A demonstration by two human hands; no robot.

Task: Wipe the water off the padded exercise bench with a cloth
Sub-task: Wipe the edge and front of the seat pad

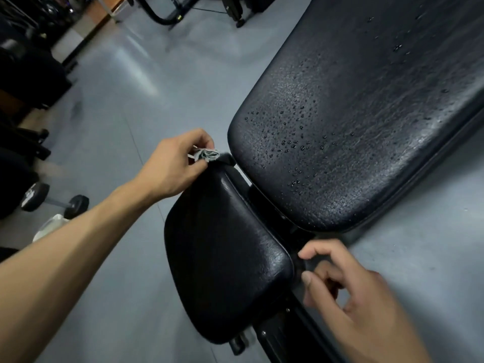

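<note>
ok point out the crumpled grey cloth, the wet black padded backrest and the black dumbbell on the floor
crumpled grey cloth (208,155), head view, on its bunched middle
wet black padded backrest (353,142), head view, on its beaded top surface
black dumbbell (35,196), head view, on its nearer head

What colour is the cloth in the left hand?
Pale grey-green; the cloth, bunched in the left hand, shows in the head view.

A dumbbell (53,199) lies on the grey floor (125,106) at nine o'clock. White plastic bag (51,226) just beside it. Dark gym equipment (26,72) stands at ten o'clock.

Black padded bench (366,127) beaded wet, grey cloth (208,155) bunched
</note>
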